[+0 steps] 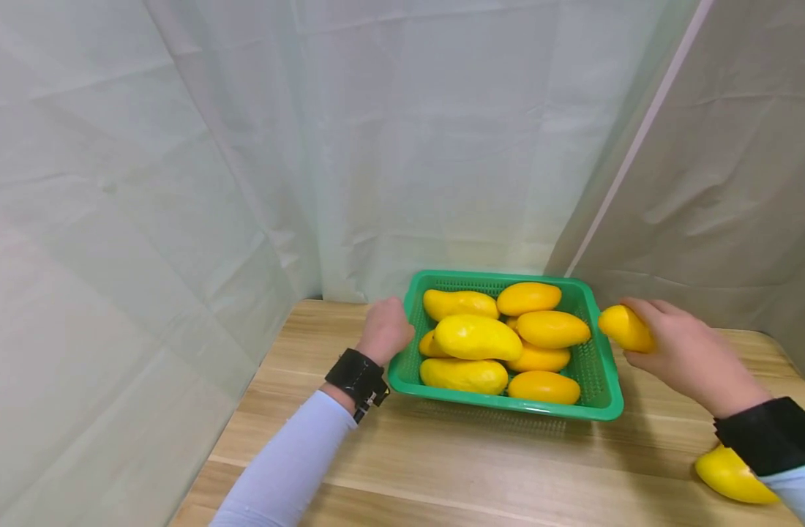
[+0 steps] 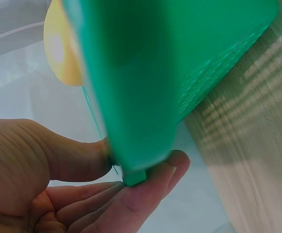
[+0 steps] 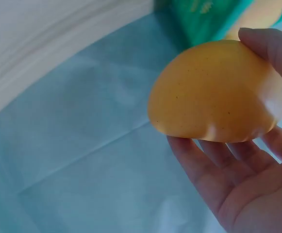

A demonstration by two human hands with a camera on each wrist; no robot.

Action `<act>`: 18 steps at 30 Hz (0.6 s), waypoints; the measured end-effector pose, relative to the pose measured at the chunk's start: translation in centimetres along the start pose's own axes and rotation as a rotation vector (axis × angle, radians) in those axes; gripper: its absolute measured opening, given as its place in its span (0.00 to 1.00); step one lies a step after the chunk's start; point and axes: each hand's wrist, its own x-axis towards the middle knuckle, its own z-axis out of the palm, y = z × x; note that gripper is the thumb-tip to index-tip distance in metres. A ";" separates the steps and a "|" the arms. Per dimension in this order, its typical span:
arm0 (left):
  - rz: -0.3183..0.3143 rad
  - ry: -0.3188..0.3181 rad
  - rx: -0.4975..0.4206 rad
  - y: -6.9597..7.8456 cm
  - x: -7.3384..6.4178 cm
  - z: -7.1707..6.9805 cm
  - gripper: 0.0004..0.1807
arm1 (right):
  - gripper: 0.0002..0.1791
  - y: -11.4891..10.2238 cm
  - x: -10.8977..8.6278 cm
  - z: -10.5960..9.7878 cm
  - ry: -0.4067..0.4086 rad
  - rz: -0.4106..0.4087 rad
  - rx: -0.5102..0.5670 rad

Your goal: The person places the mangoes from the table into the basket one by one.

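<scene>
A green plastic basket (image 1: 501, 401) with perforated walls holds several yellow and orange-yellow mangoes (image 1: 478, 337). My left hand (image 1: 386, 331) pinches the basket's left rim; the left wrist view shows the thumb on one side of the green rim (image 2: 136, 121) and the fingers on the other. My right hand (image 1: 682, 351) grips an orange-yellow mango (image 1: 626, 328) in the air just beyond the basket's right rim. In the right wrist view, the thumb lies over this mango (image 3: 218, 92) and the fingers support its opposite side.
Another yellow mango (image 1: 732, 476) lies on the wooden table (image 1: 442, 468) at the lower right, partly hidden by the right wrist. Pale cloth sheets (image 1: 442, 146) hang behind the table and along its left side.
</scene>
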 end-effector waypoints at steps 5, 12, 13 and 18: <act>0.000 0.001 0.004 -0.1 0.1 0.1 0.04 | 0.42 -2.6 0.8 0.4 0.046 -0.061 -0.006; -0.004 -0.005 -0.008 -0.2 0.1 0.3 0.05 | 0.43 -5.6 1.6 1.8 -0.016 -0.163 -0.007; -0.002 -0.004 -0.007 -0.2 0.1 0.3 0.05 | 0.44 -5.9 1.6 2.0 -0.030 -0.173 -0.006; -0.003 -0.006 0.003 -0.2 0.3 0.3 0.05 | 0.43 -6.8 1.9 3.3 -0.084 -0.196 -0.020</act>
